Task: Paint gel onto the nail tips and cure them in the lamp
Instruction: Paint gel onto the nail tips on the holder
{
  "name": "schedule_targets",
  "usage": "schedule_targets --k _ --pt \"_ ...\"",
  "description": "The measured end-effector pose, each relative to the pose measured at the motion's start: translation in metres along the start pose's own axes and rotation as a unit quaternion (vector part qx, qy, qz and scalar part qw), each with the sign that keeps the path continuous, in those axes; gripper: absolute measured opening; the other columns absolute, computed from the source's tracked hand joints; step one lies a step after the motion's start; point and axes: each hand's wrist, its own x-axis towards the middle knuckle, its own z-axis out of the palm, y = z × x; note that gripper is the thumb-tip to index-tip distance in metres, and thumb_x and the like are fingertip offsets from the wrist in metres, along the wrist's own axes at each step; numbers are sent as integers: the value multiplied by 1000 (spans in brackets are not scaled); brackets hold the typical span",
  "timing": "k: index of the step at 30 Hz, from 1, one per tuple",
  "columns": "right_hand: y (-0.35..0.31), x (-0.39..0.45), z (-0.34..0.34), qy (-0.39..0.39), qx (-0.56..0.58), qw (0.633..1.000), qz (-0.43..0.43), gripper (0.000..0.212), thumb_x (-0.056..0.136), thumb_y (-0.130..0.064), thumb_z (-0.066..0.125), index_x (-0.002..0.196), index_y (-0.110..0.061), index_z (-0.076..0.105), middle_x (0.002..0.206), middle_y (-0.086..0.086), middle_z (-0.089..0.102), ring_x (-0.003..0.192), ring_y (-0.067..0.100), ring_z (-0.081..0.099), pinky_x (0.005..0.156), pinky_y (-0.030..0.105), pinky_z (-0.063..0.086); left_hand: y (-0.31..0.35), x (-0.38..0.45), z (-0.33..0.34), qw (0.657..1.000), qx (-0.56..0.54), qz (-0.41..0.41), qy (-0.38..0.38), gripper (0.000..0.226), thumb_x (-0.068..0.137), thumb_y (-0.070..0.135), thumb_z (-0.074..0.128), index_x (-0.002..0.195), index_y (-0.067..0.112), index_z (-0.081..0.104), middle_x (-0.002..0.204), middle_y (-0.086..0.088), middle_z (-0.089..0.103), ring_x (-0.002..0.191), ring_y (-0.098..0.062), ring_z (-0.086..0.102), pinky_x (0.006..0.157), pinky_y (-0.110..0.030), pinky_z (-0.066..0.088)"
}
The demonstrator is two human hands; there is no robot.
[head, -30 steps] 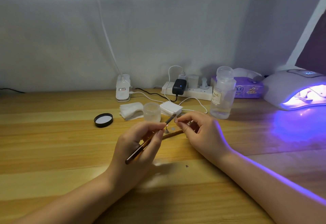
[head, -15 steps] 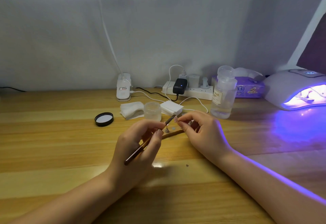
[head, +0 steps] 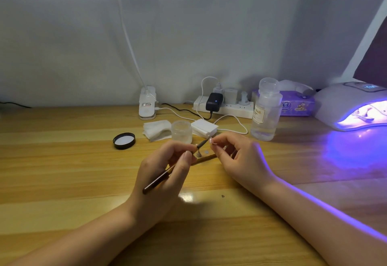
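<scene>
My left hand [head: 165,173] grips a brown gel brush [head: 159,179], and its dark tip reaches up to a small pale nail tip [head: 211,140]. That nail tip is pinched between the thumb and forefinger of my right hand [head: 240,158], just above the wooden desk. Behind the hands stands an open frosted gel jar [head: 181,131], with its black lid [head: 124,140] lying to the left. A thin wooden holder strip [head: 206,158] with small round studs lies on the desk under the hands. The white curing lamp [head: 343,102] glows purple at the far right, with pieces inside its opening.
White wipes [head: 156,129] and a small white box [head: 204,127] lie beside the jar. A clear pump bottle [head: 266,114], a purple tissue pack [head: 297,104], a power strip [head: 226,108] with cables and a desk lamp base [head: 147,106] line the wall.
Both hands stay together at the desk's middle; the brush tip has shifted slightly along the nail tip. The view moved a little.
</scene>
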Motion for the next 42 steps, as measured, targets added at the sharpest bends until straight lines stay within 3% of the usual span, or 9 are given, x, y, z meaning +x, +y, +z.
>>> schedule_targets --k 5,13,22,35,42 --pt "0 0 0 -7 12 1000 -3 18 84 -5 70 94 -20 69 81 -23 60 70 -2 57 58 5 39 0 1 1 1000 -8 -18 4 23 88 38 54 104 27 66 92 3 72 89 -20 69 74 -44 56" --pt "0 0 0 -6 4 1000 5 15 84 -5 70 93 -16 70 76 -23 58 69 -1 56 58 5 38 -1 0 -1 1000 -9 -13 -15 27 89 33 55 103 16 71 89 2 74 87 -21 70 73 -44 56" --pt "-2 0 0 1 23 1000 10 16 84 0 68 89 -15 68 71 -22 56 64 -3 55 56 5 37 -3 2 -2 999 -40 -6 2 29 90 31 52 102 10 68 89 1 73 85 -11 71 71 -16 52" --pt "-2 1 -1 -4 6 999 33 12 85 -7 70 92 -17 70 70 -20 57 66 -3 55 56 5 37 -3 1 -2 994 -101 -37 -6 29 89 30 54 98 9 71 89 -8 74 84 -18 72 73 -19 52" --pt "-4 1 -1 2 -2 1000 22 8 84 -6 70 90 -11 71 76 -22 58 68 -1 55 60 7 39 -1 3 -2 998 -48 -27 -11 32 88 35 54 108 14 68 97 0 74 92 -10 70 76 -19 53"
